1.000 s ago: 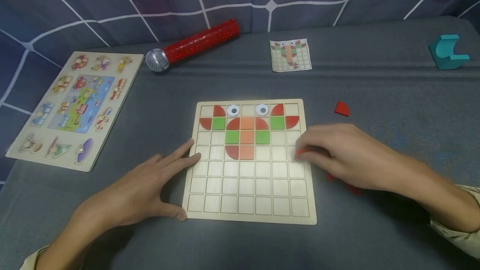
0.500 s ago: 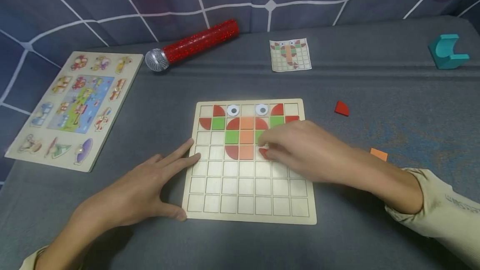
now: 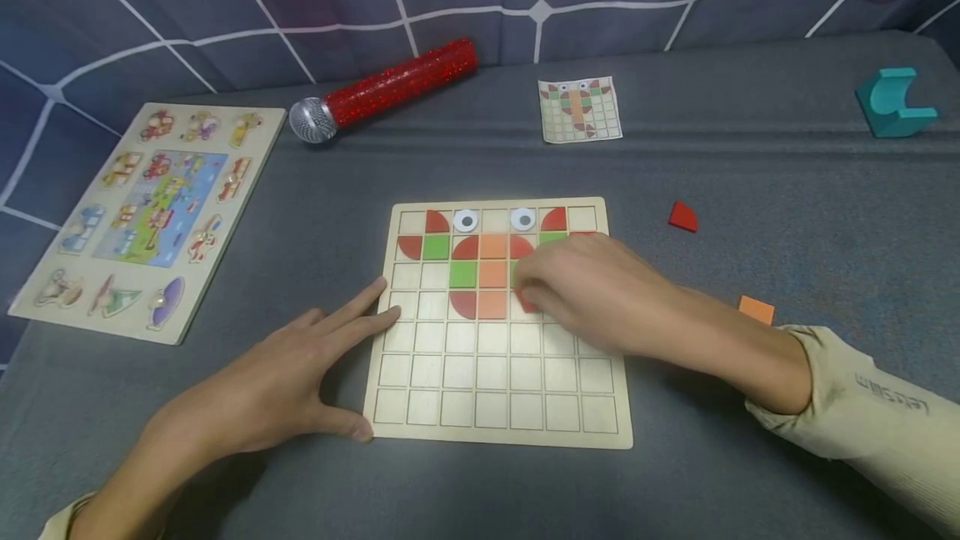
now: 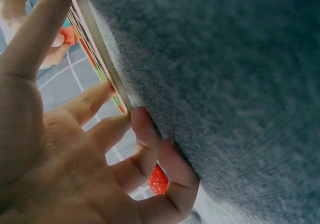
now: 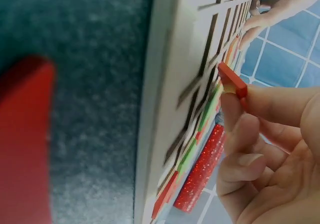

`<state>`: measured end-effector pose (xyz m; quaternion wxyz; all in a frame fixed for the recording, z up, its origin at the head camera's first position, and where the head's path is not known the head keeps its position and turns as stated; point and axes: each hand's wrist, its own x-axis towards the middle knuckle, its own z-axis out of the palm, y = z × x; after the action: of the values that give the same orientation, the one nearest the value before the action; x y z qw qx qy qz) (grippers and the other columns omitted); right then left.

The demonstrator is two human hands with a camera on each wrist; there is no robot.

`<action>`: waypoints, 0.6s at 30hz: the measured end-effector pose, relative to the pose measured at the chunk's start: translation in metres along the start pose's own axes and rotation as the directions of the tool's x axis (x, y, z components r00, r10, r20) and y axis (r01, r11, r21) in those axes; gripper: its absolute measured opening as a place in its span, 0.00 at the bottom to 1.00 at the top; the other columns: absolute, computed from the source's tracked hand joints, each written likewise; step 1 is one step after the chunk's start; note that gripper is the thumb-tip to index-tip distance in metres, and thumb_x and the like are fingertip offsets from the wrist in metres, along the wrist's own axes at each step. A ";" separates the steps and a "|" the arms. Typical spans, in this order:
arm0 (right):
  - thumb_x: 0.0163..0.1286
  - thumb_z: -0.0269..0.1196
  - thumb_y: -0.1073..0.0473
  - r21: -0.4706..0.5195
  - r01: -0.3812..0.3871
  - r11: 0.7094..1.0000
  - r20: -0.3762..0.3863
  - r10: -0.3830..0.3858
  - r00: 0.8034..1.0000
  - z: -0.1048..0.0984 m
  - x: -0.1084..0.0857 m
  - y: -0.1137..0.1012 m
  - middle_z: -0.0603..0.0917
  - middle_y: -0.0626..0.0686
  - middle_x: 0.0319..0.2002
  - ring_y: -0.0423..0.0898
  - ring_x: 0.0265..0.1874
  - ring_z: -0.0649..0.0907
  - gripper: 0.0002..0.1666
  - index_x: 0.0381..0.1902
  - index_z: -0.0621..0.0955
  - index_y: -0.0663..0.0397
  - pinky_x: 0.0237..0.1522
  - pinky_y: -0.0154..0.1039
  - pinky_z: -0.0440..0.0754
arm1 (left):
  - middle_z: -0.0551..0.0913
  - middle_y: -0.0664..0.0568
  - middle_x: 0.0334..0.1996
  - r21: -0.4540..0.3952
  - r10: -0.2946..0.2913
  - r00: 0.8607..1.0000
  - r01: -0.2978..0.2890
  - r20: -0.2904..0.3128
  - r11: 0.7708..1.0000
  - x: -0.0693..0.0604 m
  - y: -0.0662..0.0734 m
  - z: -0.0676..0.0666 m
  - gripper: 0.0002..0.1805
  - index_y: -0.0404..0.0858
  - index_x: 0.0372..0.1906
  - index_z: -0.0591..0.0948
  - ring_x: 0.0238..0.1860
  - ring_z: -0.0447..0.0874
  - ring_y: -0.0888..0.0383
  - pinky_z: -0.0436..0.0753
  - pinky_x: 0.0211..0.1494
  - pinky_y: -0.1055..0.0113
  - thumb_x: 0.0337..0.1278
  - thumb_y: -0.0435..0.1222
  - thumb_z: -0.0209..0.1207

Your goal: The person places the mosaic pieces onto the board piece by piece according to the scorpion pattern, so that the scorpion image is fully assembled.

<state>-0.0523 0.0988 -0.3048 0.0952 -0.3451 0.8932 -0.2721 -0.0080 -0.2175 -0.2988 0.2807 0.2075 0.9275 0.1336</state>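
A square wooden grid board [image 3: 492, 369] lies in the middle of the table in the head view. Its upper rows carry orange, green and red tiles and two round eye pieces [image 3: 466, 221]. Over the fourth row, just right of the lowest orange tile [image 3: 492, 305], my right hand [image 3: 592, 290] pinches a red quarter-circle tile [image 5: 233, 80] between thumb and fingertips. In the right wrist view that tile is tilted above the board. My left hand [image 3: 277, 382] touches the board's left edge with spread fingers and thumb; its fingertips [image 4: 124, 121] meet the rim in the left wrist view.
A red quarter-circle tile [image 3: 683, 216] and an orange tile [image 3: 756, 310] lie right of the board. Behind it are a pattern card [image 3: 580, 111] and a red microphone [image 3: 401, 86]. A picture puzzle [image 3: 247, 190] sits left, a teal holder [image 3: 895, 105] far right.
My right hand has carried the red tile leftward from the board's right edge to over the fourth row. The orange tile has come into sight behind the forearm. My left hand stays put.
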 end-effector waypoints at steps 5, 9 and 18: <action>0.65 0.61 0.70 -0.008 -0.032 0.999 0.023 0.032 0.999 -0.001 0.001 0.000 0.75 0.41 0.22 0.40 0.24 0.73 0.13 0.26 0.83 0.46 0.30 0.39 0.73 | 0.46 0.56 0.79 -0.004 -0.009 1.000 0.009 0.005 1.000 0.001 0.000 0.000 0.64 0.57 0.76 0.61 0.61 0.67 0.43 0.73 0.55 0.39 0.21 0.68 0.72; 0.65 0.62 0.68 -0.006 -0.057 0.998 0.037 0.057 0.998 0.002 0.002 -0.001 0.78 0.40 0.23 0.41 0.23 0.75 0.10 0.31 0.86 0.47 0.31 0.39 0.76 | 0.46 0.56 0.79 -0.006 -0.011 1.000 0.011 0.004 1.000 0.000 0.000 0.000 0.64 0.57 0.76 0.61 0.63 0.66 0.42 0.71 0.56 0.37 0.22 0.68 0.72; 0.65 0.61 0.67 0.006 -0.028 1.000 0.021 0.027 0.999 0.005 0.002 -0.001 0.73 0.39 0.18 0.39 0.18 0.71 0.11 0.27 0.83 0.45 0.23 0.36 0.71 | 0.46 0.57 0.79 -0.007 -0.008 1.000 0.008 0.002 1.000 0.000 0.000 0.001 0.64 0.58 0.76 0.61 0.62 0.67 0.42 0.72 0.56 0.38 0.22 0.68 0.72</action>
<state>-0.0514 0.0945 -0.3084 0.1094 -0.3353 0.8959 -0.2700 -0.0081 -0.2176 -0.2996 0.2831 0.2028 0.9275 0.1356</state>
